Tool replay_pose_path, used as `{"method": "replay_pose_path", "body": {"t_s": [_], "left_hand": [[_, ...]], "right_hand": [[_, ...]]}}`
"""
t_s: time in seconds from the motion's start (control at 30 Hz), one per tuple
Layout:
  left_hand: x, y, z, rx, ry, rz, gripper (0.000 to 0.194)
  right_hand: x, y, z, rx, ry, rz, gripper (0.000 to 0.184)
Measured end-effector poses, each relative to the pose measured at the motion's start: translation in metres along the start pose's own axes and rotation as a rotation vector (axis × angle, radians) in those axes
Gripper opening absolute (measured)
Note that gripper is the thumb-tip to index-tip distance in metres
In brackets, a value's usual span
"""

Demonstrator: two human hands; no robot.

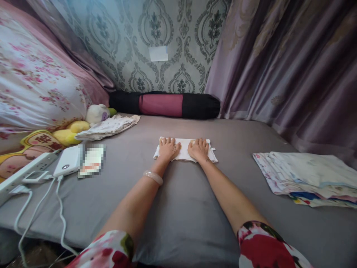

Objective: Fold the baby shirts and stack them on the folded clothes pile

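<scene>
A small white folded cloth item (184,150), perhaps a garment, lies flat on the grey bed sheet (178,208). Faint prints and a little white tag at its right edge show; my palms cover much of the rest. My left hand (168,148) presses flat on its left part, fingers spread. On the right part rests my right hand (199,148), also flat with the fingers apart. Neither hand grips the cloth. A pale bangle (153,178) circles my left wrist.
To the right is a stack of folded clothes (309,175). At left are a power strip (30,167), a white charger (68,160) with cables, plush toys (69,132) and a folded printed cloth (110,126). A black and maroon bolster (161,104) lies along the wall.
</scene>
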State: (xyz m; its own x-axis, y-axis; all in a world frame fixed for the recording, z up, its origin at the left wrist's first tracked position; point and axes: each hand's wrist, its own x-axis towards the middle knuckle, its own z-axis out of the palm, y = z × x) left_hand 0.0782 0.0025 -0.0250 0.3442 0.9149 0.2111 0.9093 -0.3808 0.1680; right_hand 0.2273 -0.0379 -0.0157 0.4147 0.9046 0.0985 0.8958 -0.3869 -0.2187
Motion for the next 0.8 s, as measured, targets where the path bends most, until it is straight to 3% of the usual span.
{"method": "replay_pose_path", "body": {"t_s": [0.1, 0.2, 0.3, 0.5, 0.67, 0.8], "left_hand": [[-0.003, 0.002, -0.002, -0.006, 0.035, -0.132, 0.06], [-0.003, 0.002, -0.004, -0.017, 0.043, -0.18, 0.061], [0.0, -0.007, -0.006, -0.013, -0.001, -0.123, 0.06], [0.003, -0.04, -0.011, -0.01, -0.105, 0.145, 0.056], [0.005, -0.048, -0.01, -0.003, -0.156, 0.173, 0.057], [0.002, -0.031, -0.018, 0.093, -0.152, 0.106, 0.062]], "right_hand": [[0.0, -0.002, 0.001, -0.008, 0.032, 0.106, 0.074], [0.002, 0.0, -0.002, -0.026, 0.001, 0.149, 0.079], [0.003, 0.016, -0.007, -0.037, -0.057, 0.05, 0.078], [0.005, 0.061, -0.014, -0.013, -0.158, -0.23, 0.063], [0.006, 0.067, -0.015, -0.02, -0.182, -0.228, 0.062], [0.003, 0.052, -0.021, -0.062, -0.179, -0.186, 0.059]]}}
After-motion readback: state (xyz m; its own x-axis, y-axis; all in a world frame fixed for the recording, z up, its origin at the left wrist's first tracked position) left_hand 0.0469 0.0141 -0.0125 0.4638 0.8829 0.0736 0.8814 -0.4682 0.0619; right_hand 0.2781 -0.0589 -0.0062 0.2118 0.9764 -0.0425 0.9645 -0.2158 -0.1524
